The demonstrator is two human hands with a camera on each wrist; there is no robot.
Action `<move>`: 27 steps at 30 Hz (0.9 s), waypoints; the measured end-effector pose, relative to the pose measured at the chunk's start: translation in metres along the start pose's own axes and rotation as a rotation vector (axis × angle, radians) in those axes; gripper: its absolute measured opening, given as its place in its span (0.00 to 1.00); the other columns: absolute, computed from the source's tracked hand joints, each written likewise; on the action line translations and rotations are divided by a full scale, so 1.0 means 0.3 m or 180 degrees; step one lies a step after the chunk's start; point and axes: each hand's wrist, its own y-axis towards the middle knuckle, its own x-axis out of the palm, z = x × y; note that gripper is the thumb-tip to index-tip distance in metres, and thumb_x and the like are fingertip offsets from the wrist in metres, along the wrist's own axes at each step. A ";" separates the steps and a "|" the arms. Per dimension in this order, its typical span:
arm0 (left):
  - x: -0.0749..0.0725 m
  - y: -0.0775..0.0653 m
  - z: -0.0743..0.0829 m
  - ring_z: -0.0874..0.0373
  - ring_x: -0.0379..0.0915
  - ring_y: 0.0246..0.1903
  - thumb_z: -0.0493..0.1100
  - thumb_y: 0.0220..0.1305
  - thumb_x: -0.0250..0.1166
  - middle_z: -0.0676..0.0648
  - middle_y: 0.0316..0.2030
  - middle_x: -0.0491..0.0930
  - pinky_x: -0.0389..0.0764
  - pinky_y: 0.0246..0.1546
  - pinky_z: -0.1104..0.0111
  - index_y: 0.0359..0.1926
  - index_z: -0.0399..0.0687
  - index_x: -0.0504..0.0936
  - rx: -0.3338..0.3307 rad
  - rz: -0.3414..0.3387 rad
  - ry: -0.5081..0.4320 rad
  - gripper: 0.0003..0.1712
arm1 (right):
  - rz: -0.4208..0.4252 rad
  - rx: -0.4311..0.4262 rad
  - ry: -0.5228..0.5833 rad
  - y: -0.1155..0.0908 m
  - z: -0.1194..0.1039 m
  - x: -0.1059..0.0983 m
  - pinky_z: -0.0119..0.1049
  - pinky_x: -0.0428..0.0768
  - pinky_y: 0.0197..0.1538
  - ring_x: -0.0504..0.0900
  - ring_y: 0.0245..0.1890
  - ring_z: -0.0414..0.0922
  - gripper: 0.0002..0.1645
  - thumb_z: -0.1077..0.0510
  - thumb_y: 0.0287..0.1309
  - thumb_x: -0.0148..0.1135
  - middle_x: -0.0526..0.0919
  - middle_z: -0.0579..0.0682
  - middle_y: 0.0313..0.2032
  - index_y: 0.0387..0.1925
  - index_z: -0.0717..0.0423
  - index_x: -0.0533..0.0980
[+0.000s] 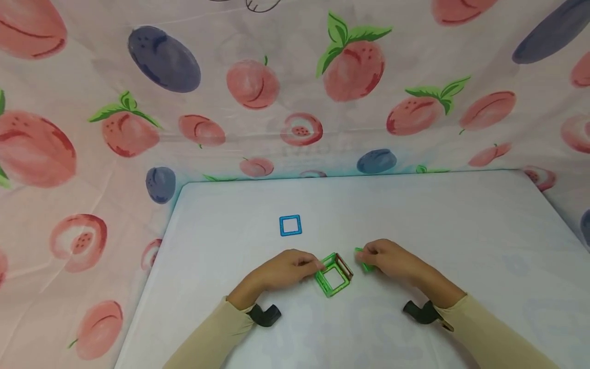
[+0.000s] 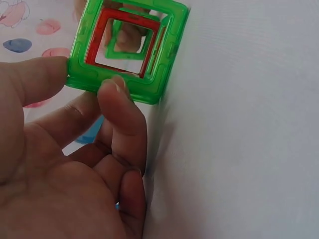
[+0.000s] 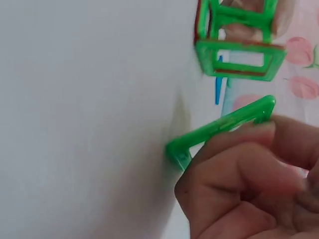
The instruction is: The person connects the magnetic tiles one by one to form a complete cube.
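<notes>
In the head view my left hand [image 1: 288, 269] pinches the left side of a small open box of square magnetic tiles [image 1: 339, 289] on the white table. Most of its walls are green, and a red tile [image 1: 343, 266] stands on its far right side. The left wrist view shows my thumb and fingertips at the edge of a green wall [image 2: 167, 64]. To the right of the box, my right hand [image 1: 394, 261] holds a single green square magnetic tile [image 1: 367, 267]. Seen from the right wrist, this green tile [image 3: 219, 127] is tilted, apart from the box, with one corner low near the tabletop.
A blue square magnetic tile [image 1: 282, 226] lies flat on the white table [image 1: 230, 215], beyond my left hand. Fruit-printed cloth [image 1: 295, 92] hangs behind the table and along its left side. Black wrist mounts [image 1: 265, 315] sit at both cuffs.
</notes>
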 end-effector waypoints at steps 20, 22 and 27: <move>0.018 -0.005 0.019 0.61 0.77 0.26 0.61 0.75 0.57 0.51 0.25 0.86 0.73 0.35 0.72 0.28 0.51 0.88 -0.0019 -0.0204 0.0002 0.26 | -0.0113 -0.0156 0.0837 -0.076 0.018 0.057 0.33 0.76 0.35 0.78 0.29 0.43 0.21 0.51 0.74 0.57 0.83 0.49 0.26 0.44 0.69 0.79; 0.018 -0.005 0.020 0.61 0.77 0.26 0.61 0.75 0.57 0.52 0.25 0.86 0.73 0.35 0.72 0.28 0.52 0.88 -0.0012 -0.0210 0.0001 0.26 | -0.0122 -0.0194 0.0843 -0.075 0.015 0.061 0.32 0.76 0.35 0.77 0.29 0.43 0.20 0.52 0.75 0.57 0.82 0.49 0.26 0.44 0.69 0.79; 0.021 -0.005 0.031 0.61 0.77 0.26 0.60 0.75 0.58 0.52 0.24 0.86 0.72 0.33 0.73 0.28 0.52 0.87 -0.0036 -0.0227 -0.0023 0.25 | -0.0137 -0.0312 0.0853 -0.065 0.005 0.069 0.33 0.77 0.36 0.77 0.28 0.43 0.21 0.52 0.75 0.57 0.82 0.50 0.26 0.42 0.70 0.78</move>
